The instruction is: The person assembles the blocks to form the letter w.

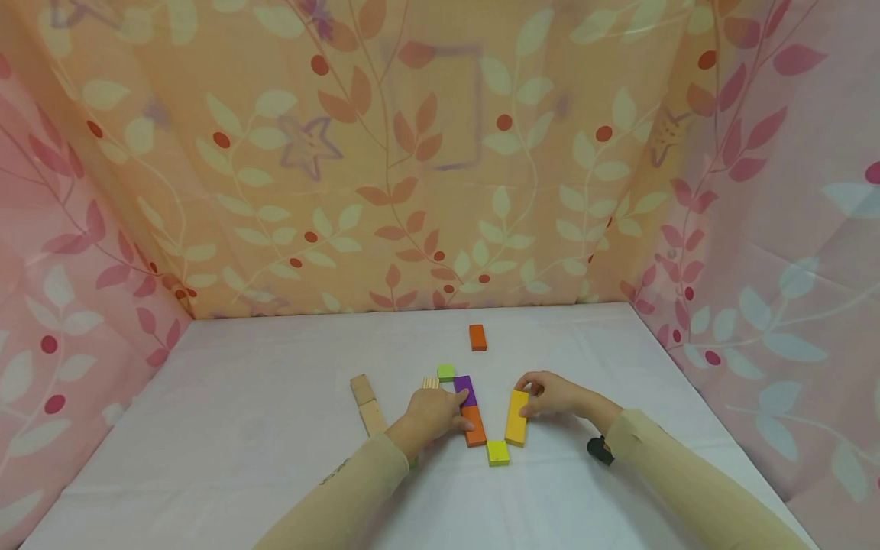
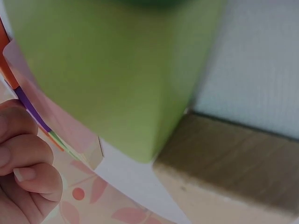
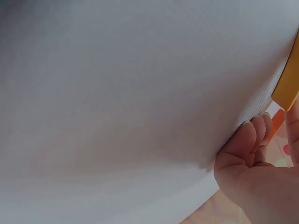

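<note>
My left hand (image 1: 433, 412) reaches to the purple block (image 1: 465, 389) and the orange block (image 1: 473, 426), which lie end to end. One fingertip touches the purple block and the thumb touches the orange one; the other fingers bend inward in the left wrist view. My right hand (image 1: 553, 394) pinches a long yellow block (image 1: 517, 418) by its far end, thumb along its right side. A yellow-green square block (image 1: 498, 453) lies between the near ends of the orange and yellow blocks, forming a V shape.
A light green block (image 1: 446, 373) and a striped pale piece (image 1: 430, 383) sit beyond my left hand. Two wooden blocks (image 1: 368, 403) lie left. Another orange block (image 1: 477, 338) lies farther back. A green block (image 2: 117, 84) is under my left wrist. Patterned curtains (image 1: 412, 229) enclose the table.
</note>
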A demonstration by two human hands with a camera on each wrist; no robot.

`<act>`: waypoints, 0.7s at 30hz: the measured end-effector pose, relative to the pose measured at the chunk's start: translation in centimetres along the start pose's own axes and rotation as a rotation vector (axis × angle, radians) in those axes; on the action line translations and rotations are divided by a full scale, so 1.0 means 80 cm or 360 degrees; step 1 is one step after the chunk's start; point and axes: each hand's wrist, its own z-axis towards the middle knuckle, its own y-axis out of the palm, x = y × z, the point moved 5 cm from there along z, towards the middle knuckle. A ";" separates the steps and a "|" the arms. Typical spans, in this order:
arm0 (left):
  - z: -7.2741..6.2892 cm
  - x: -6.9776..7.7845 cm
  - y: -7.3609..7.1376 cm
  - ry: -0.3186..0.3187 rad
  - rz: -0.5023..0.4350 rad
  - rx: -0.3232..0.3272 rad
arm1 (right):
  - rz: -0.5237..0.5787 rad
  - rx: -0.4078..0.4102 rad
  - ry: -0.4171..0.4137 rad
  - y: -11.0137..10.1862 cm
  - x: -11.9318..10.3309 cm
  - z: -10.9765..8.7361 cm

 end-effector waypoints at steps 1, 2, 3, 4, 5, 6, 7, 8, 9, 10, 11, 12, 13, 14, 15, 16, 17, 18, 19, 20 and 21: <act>0.000 0.000 0.000 -0.0001 -0.0002 0.0002 | -0.0001 -0.0003 -0.0008 0.000 -0.001 -0.001; -0.001 0.000 -0.001 0.0000 -0.0002 0.0006 | -0.0005 -0.0005 -0.0015 0.000 -0.002 -0.001; -0.001 0.000 -0.001 0.0003 -0.0002 0.0010 | 0.0000 -0.0004 -0.0014 0.000 -0.003 -0.002; -0.001 0.000 -0.001 0.0005 -0.0003 0.0014 | -0.0003 -0.0004 -0.0018 0.000 -0.004 -0.002; -0.001 0.000 -0.002 0.0007 -0.0001 0.0020 | -0.0008 -0.0008 -0.0028 0.000 -0.005 -0.003; -0.001 0.000 -0.002 0.0010 0.0001 0.0025 | -0.0011 -0.0009 -0.0035 0.000 -0.006 -0.004; -0.001 0.000 -0.002 0.0011 0.0003 0.0027 | -0.0011 -0.0013 -0.0039 0.000 -0.006 -0.004; -0.001 0.000 -0.003 0.0010 0.0005 0.0030 | -0.0014 -0.0018 -0.0042 0.001 -0.006 -0.004; -0.001 0.000 -0.003 0.0009 0.0002 0.0027 | -0.0015 -0.0026 -0.0045 0.000 -0.006 -0.003; -0.001 0.000 -0.002 0.0008 0.0001 0.0027 | -0.0012 -0.0032 -0.0043 0.000 -0.005 -0.003; -0.001 -0.001 -0.002 0.0008 0.0001 0.0028 | -0.0003 -0.0039 -0.0040 -0.001 -0.005 -0.002; 0.000 -0.001 -0.001 0.0009 -0.0002 0.0027 | 0.0004 -0.0048 -0.0035 -0.002 -0.005 0.000; 0.000 -0.001 -0.001 0.0009 -0.0003 0.0029 | 0.0018 -0.0055 -0.0023 -0.004 -0.004 0.001; 0.000 -0.001 -0.001 0.0012 -0.0005 0.0030 | 0.0023 -0.0059 -0.0015 -0.007 -0.004 0.004; 0.000 -0.001 0.000 0.0016 -0.0006 0.0031 | 0.0032 -0.0060 -0.0003 -0.010 -0.004 0.006; 0.001 -0.001 0.000 0.0019 -0.0004 0.0034 | 0.0044 -0.0059 0.0005 -0.013 -0.004 0.010; 0.001 -0.001 0.000 0.0021 0.0000 0.0040 | 0.0053 -0.0051 0.0013 -0.016 -0.003 0.015; 0.000 -0.001 0.000 0.0021 0.0004 0.0041 | 0.0059 -0.0045 0.0015 -0.020 -0.003 0.019; 0.000 0.000 -0.001 0.0019 0.0004 0.0039 | 0.0072 -0.0032 0.0013 -0.023 -0.003 0.024; 0.000 0.000 0.000 0.0016 -0.0003 0.0031 | 0.0076 -0.0021 0.0000 -0.026 -0.003 0.030; 0.000 0.001 0.000 0.0013 -0.0003 0.0027 | 0.0088 -0.0010 -0.0018 -0.030 -0.004 0.035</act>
